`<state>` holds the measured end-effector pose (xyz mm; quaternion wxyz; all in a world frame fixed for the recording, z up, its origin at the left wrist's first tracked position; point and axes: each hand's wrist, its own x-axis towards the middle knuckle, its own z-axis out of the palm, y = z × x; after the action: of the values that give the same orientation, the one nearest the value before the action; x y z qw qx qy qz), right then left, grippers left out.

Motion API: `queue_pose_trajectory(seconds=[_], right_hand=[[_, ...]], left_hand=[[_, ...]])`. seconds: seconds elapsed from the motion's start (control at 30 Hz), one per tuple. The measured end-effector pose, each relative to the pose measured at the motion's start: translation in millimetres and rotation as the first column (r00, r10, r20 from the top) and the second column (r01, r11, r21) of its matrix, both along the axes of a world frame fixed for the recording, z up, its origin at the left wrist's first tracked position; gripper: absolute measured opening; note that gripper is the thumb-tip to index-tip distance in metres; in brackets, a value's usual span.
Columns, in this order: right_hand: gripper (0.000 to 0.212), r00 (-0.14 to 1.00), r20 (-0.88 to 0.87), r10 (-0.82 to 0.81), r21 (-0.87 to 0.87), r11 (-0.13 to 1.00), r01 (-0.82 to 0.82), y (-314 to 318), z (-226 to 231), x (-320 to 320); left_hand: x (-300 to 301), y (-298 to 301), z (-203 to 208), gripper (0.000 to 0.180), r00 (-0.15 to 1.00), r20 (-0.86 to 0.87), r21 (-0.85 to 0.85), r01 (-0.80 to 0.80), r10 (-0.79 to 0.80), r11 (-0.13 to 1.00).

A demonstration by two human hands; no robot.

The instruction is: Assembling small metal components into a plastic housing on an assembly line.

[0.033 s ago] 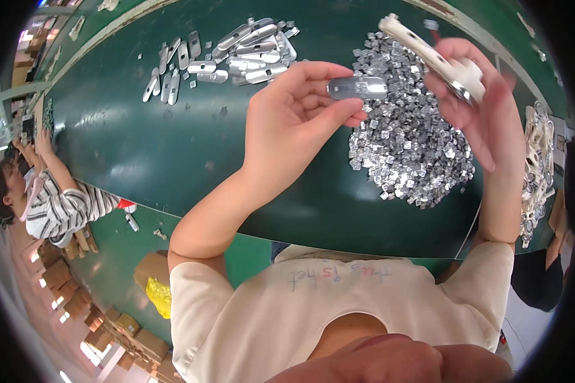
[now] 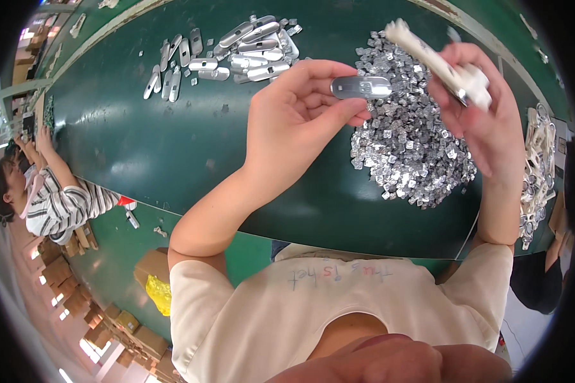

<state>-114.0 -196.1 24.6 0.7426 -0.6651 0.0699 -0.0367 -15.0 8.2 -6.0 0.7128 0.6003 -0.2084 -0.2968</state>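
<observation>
My left hand (image 2: 306, 108) is closed, pinching a long silver metal cover (image 2: 362, 87) with rounded ends between thumb and fingers. It holds the cover level above the left side of a heap of small square metal pieces (image 2: 415, 150). Over the heap's right side, my right hand (image 2: 482, 112) is closed round a long cream-white plastic part (image 2: 428, 56) with a thicker end. The part slants up to the left and is blurred by motion. A shiny bit shows under it, too smeared to name.
Silver covers (image 2: 259, 46) lie in a loose pile at the table's far left. Cream parts with metal rings (image 2: 538, 172) are heaped on the right. A co-worker in a striped top (image 2: 64, 207) sits at the far left. Cardboard boxes (image 2: 57, 271) stand on the floor.
The plastic part in my right hand has turned and shifted slightly right, so less of its shiny metal shows. My left hand and the cover have moved a little to the right.
</observation>
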Motion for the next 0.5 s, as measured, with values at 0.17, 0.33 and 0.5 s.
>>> queue_pose_trajectory(seconds=[0.17, 0.33, 0.5], right_hand=[[0.051, 0.982, 0.19, -0.016, -0.44, 0.892, 0.1, 18, -9, -8], [0.042, 0.915, 0.358, 0.186, -0.648, 0.755, 0.1, 20, -18, -5], [0.04, 0.884, 0.415, 0.217, -0.701, 0.695, 0.158, 22, -23, -3]], left_hand=[[-7, 4, -2, 0.03, 0.996, 0.049, -0.037, 0.073, -0.071, 0.997], [-8, 7, -2, 0.031, 0.99, 0.064, -0.049, 0.133, -0.13, 0.99], [-10, 7, -1, 0.032, 0.988, 0.077, -0.051, 0.139, -0.135, 0.989]])
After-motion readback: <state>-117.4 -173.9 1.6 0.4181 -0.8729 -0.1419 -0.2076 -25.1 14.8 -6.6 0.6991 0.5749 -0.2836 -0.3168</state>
